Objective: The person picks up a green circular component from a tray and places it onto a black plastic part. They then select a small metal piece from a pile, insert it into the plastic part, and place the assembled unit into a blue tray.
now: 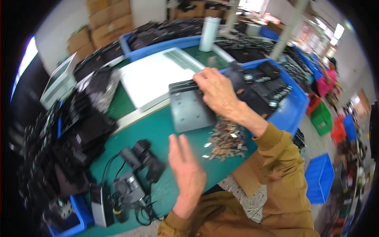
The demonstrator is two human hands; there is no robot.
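My right hand reaches forward and grips the right end of a row of black plastic parts that lies on top of a grey metal block. My left hand hovers open above the green table, fingers spread, holding nothing. A heap of small brown and silver metal pieces lies on the table under my right forearm, just right of my left hand.
A blue bin of black parts sits to the right. A white flat slab lies behind the block. Black tools and cables lie at the left front, heaps of black parts further left. Another person stands far right.
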